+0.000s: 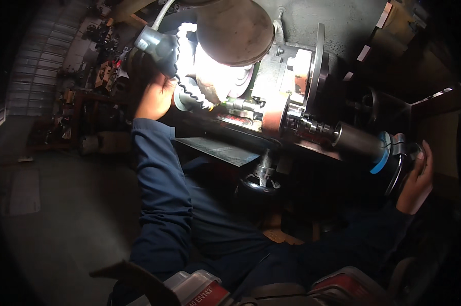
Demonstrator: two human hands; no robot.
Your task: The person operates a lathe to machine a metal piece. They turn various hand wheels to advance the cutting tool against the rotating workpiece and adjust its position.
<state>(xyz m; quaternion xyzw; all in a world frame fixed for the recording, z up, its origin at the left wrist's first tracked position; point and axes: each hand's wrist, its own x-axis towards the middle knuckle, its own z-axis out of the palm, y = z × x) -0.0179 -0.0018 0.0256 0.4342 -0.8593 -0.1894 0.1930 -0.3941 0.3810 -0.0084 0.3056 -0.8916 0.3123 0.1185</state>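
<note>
My left hand [156,98] reaches up beside a grey housing [161,48] on a bench machine that looks like a grinder. Its fingers curl into shadow there, and what they hold is hidden. At the machine's right end my right hand [417,176] is closed on a dark handle, beside a shiny curved metal bar [396,176]. A blue band [381,160] hangs next to it, at the end of a grey cylinder [352,138]. Between my hands, a slim metal workpiece [243,104] lies under glaring light, close to a reddish round collar [275,115].
A round, stained cover [235,33] overhangs the lit area. A segmented flexible hose [182,61] bends down toward the workpiece. Below the machine bed juts a black handwheel [258,186], near my lap. Cluttered shelves [105,71] stand at the far left.
</note>
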